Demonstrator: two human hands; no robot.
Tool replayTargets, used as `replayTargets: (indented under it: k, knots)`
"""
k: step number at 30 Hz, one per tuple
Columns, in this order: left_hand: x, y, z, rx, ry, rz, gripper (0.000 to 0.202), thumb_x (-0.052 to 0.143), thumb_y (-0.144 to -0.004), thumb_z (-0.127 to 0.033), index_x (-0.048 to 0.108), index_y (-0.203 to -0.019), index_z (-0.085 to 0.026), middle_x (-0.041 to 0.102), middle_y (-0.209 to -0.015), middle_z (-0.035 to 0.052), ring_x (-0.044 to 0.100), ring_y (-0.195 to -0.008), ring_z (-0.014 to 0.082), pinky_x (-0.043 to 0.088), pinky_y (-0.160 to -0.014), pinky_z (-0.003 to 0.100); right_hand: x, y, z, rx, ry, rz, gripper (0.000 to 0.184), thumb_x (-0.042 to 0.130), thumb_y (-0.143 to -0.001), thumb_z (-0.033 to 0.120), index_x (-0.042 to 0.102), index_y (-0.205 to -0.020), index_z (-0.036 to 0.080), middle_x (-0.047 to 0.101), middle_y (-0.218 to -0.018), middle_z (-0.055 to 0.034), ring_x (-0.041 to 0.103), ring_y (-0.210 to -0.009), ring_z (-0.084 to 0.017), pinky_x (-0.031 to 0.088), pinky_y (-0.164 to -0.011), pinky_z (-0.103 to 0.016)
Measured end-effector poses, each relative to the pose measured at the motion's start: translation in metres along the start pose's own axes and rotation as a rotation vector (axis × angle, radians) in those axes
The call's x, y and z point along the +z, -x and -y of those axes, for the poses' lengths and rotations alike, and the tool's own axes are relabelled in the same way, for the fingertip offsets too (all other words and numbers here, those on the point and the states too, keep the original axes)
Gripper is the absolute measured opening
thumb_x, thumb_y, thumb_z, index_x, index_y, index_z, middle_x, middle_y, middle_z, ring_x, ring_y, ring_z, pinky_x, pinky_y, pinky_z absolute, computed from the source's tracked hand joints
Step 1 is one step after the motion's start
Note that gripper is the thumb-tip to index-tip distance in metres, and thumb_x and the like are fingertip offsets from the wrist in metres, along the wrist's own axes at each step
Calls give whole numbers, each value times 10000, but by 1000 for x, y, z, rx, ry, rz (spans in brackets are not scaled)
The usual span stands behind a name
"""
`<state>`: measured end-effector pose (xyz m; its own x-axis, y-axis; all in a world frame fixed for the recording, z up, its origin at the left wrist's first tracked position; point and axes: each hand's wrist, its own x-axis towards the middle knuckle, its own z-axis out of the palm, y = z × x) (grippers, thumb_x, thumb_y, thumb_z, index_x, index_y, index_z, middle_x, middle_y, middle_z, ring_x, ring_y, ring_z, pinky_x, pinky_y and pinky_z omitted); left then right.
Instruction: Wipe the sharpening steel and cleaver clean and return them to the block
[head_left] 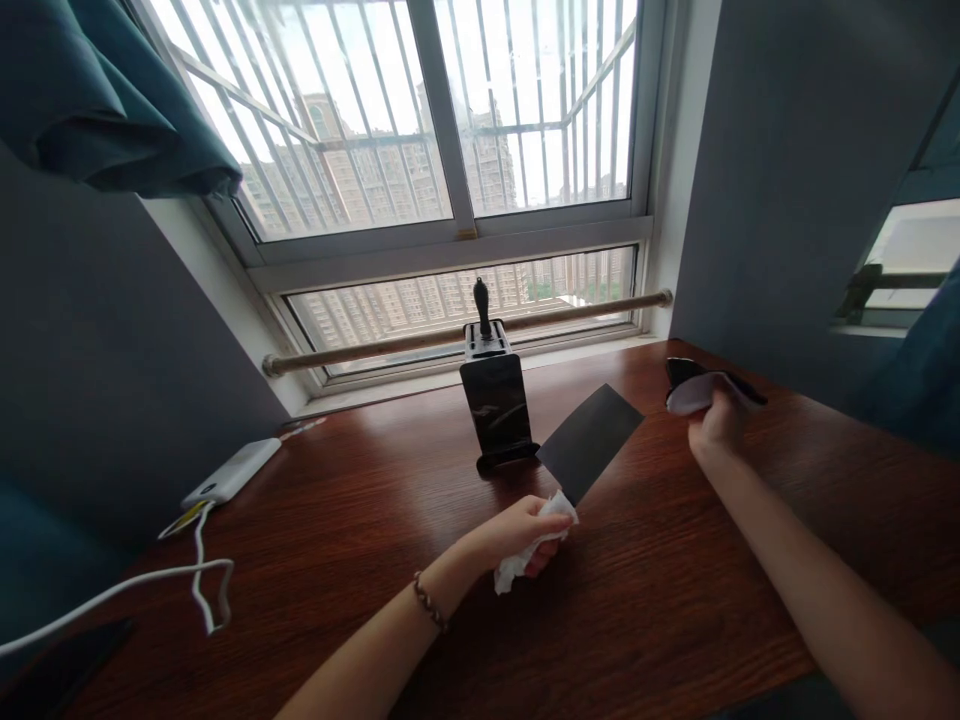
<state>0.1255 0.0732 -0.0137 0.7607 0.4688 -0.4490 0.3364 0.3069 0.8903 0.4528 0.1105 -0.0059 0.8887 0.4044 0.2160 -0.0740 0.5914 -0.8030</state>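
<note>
Head view: left hand point(529, 530) pinches a dark grey sheet point(592, 440) by its near corner with crumpled white tissue point(512, 573), probably to keep fingerprints off. Sheet's over the worktop point(645, 580) near the black stand point(496, 405), looks thin, kinda matte. Right hand point(720, 428) grips some black-and-pale thing point(694, 395), can't tell what.

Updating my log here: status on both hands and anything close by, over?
Left hand: holding dark sheet and white tissue. Right hand: gripping pale-and-black item, identity unclear. Black panel beside sheet; contact unclear.
</note>
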Motion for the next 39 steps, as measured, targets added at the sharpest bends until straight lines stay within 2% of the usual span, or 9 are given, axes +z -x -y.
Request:
replayTargets:
  k: [3,6,8,11,14,21,27,30,39]
  knots:
    - [-1,1,-2,-7,10,1,352,587,-772,-509,455,-721,-188,364,-499,-56,319,-379,69,248,-354,196,1,31,8,-148,134,289,130,628,-666,265,638,-739,157,664,-806,-24,605,-871,-203,492,-833,-333]
    - [-2,1,-2,-14,26,6,360,578,-780,-511,434,-712,-188,343,-510,-59,295,-391,60,243,-366,188,7,85,8,-221,240,786,125,696,-565,147,687,-688,169,693,-800,-54,635,-871,-256,472,-898,-386]
    - [-4,0,-2,-20,35,0,371,576,-780,-515,412,-709,-190,342,-519,-61,286,-397,56,243,-372,183,12,118,8,-494,370,1360,378,582,-701,119,651,-1071,153,602,-1180,-115,520,-1148,-266,386,-1014,-417]
    - [-6,-2,0,-25,44,-18,381,588,-767,-523,395,-732,-196,347,-524,-65,287,-403,61,244,-372,181,15,143,10,-687,427,1618,508,473,-781,79,495,-1285,137,504,-1307,-121,407,-1264,-226,354,-1052,-400]
    - [-7,-2,0,-23,42,-10,393,587,-762,-541,399,-744,-196,348,-521,-65,291,-404,64,250,-369,181,15,137,11,-698,441,1593,499,468,-801,96,486,-1296,153,507,-1305,-112,427,-1249,-222,368,-1044,-388]
    - [-5,0,0,-7,12,25,377,595,-762,-530,413,-753,-199,358,-507,-67,308,-389,66,277,-364,186,8,108,3,-720,500,1255,511,491,-804,111,487,-1308,194,534,-1278,-99,469,-1208,-267,377,-1020,-443]
    - [-5,0,0,7,1,3,384,595,-763,-522,387,-731,-200,360,-516,-65,322,-399,67,272,-361,193,15,144,17,-718,485,1560,472,461,-818,115,496,-1289,126,500,-1311,-115,387,-1277,-234,335,-1070,-395]
    - [-4,2,-1,12,-12,6,382,600,-760,-520,394,-733,-199,374,-523,-61,330,-398,66,277,-359,196,17,145,19,-718,480,1592,480,463,-815,112,484,-1295,124,497,-1315,-113,380,-1282,-221,335,-1073,-384]
    - [-1,5,-8,-18,-6,88,391,630,-743,-486,383,-657,-195,324,-469,-73,292,-371,59,236,-329,179,11,87,5,-746,671,1115,458,451,-826,158,504,-1280,147,510,-1298,-116,431,-1238,-253,328,-1056,-412]
